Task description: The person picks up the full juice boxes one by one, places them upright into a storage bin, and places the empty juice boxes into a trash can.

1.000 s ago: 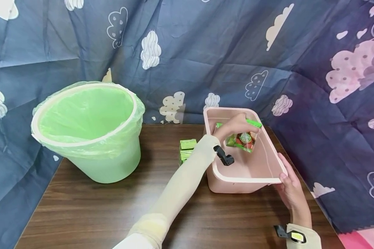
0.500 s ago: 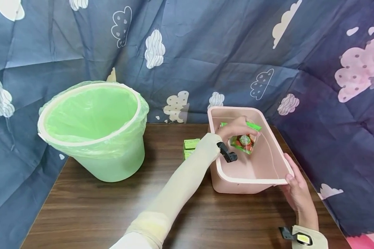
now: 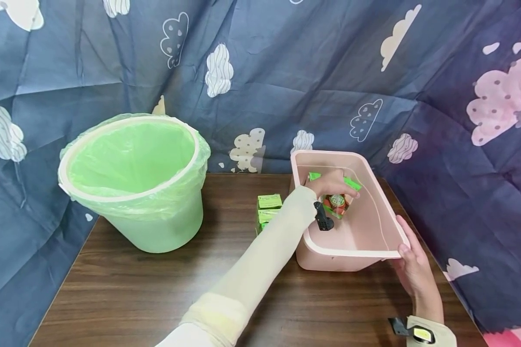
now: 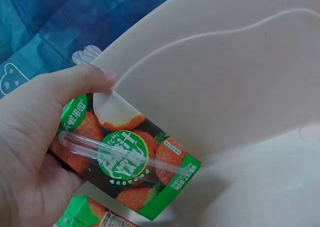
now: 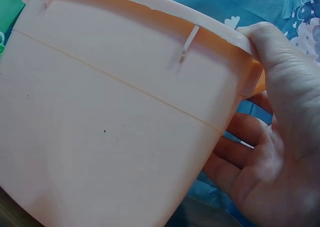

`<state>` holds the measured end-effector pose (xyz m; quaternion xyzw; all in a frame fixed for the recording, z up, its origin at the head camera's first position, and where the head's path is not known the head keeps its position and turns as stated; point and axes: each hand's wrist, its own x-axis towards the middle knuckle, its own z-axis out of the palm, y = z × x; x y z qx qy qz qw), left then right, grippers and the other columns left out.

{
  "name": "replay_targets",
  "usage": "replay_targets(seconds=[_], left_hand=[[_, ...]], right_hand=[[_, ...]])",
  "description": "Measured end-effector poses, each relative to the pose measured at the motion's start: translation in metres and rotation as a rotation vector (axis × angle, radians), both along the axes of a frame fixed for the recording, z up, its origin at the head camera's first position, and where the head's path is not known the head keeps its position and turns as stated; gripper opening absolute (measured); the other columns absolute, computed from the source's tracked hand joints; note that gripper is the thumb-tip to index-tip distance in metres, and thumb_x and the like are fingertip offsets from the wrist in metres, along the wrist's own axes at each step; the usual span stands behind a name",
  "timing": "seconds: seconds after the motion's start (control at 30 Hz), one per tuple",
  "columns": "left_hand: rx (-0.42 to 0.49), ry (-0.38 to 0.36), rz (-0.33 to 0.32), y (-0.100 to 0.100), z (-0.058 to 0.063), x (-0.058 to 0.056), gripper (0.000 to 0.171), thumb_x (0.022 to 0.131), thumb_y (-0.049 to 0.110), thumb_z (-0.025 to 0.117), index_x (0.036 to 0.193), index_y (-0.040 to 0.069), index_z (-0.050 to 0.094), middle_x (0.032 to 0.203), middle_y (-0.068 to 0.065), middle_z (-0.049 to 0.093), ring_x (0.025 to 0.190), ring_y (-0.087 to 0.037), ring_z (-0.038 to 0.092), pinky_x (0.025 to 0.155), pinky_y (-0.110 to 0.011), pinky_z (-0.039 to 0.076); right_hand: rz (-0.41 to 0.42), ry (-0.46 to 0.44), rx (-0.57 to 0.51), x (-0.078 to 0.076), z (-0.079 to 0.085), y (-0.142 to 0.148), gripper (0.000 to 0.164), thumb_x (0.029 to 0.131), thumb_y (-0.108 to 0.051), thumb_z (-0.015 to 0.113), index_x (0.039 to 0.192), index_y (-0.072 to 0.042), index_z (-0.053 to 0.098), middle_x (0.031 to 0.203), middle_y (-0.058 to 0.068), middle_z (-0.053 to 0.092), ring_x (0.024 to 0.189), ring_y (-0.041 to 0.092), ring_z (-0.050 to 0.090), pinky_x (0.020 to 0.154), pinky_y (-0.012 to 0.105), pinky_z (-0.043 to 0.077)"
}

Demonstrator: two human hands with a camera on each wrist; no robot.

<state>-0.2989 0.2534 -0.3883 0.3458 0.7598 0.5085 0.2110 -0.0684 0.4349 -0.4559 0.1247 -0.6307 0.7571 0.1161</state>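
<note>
My left hand (image 3: 332,184) reaches down inside a pink plastic bin (image 3: 351,251) and grips a juice carton (image 4: 122,154). The carton has strawberry-like fruit pictures, green edges and a clear wrapped straw across its front. In the left wrist view, my thumb lies along its upper edge and the other fingers go behind it. A second juice carton (image 4: 97,214) shows partly, just below the held one. At the bin's near right corner, my right hand (image 3: 413,270) holds the rim, thumb on top and fingers along the outer side.
Several green cartons (image 3: 269,201) stand on the wooden table (image 3: 156,294) left of the pink bin, partly behind my left forearm. A round green trash can (image 3: 169,231) with a green liner bag stands at the left. Cloud-patterned cloth (image 3: 269,58) hangs behind.
My left hand has sunk slightly lower into the pink bin with the juice carton. The head view has shifted a little, and the right hand keeps its hold on the rim.
</note>
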Motion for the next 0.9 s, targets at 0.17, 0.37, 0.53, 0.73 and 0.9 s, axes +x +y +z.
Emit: replay_targets(seconds=[0.17,0.37,0.53,0.73,0.9], left_hand=[[-0.067,0.023,-0.053,-0.001,0.0,0.0,0.029,0.083,0.02,0.083,0.095,0.008,0.059,0.083,0.001,0.055,0.077,-0.011,0.056,0.068,-0.02,0.045],[-0.178,0.064,-0.144,-0.001,-0.001,-0.001,0.035,0.084,0.023,0.082,0.096,0.007,0.054,0.085,0.001,0.053,0.074,-0.01,0.054,0.065,-0.019,0.046],[-0.304,0.168,-0.125,0.001,-0.003,-0.006,0.035,0.084,0.026,0.081,0.089,0.01,0.051,0.078,0.004,0.046,0.067,-0.007,0.048,0.059,-0.018,0.04],[-0.385,0.18,-0.114,0.005,-0.007,-0.011,0.035,0.085,0.026,0.081,0.078,0.014,0.049,0.071,0.005,0.044,0.061,-0.008,0.047,0.056,-0.02,0.039],[-0.476,0.229,-0.148,0.009,-0.011,-0.016,0.039,0.084,0.02,0.078,0.063,0.015,0.045,0.057,0.005,0.038,0.05,-0.009,0.041,0.049,-0.021,0.035]], right_hand=[[-0.013,-0.006,0.005,0.001,-0.001,0.0,0.06,0.104,-0.005,0.033,0.163,-0.013,0.022,0.152,0.002,0.04,0.12,0.012,0.057,0.09,0.023,0.053],[-0.039,0.001,0.011,0.002,-0.002,-0.001,0.06,0.103,-0.007,0.036,0.162,-0.012,0.023,0.151,0.004,0.041,0.118,0.014,0.058,0.088,0.024,0.054],[-0.023,0.007,0.007,0.0,-0.001,-0.001,0.06,0.104,-0.007,0.037,0.162,-0.011,0.021,0.153,0.004,0.038,0.122,0.014,0.057,0.091,0.024,0.053],[-0.019,0.008,0.009,0.0,0.0,-0.001,0.061,0.104,-0.005,0.037,0.163,-0.012,0.02,0.151,0.004,0.042,0.12,0.015,0.058,0.089,0.024,0.054],[-0.04,-0.004,0.011,0.001,0.0,-0.002,0.061,0.104,-0.007,0.038,0.162,-0.013,0.022,0.151,0.004,0.042,0.121,0.014,0.058,0.089,0.024,0.053]])
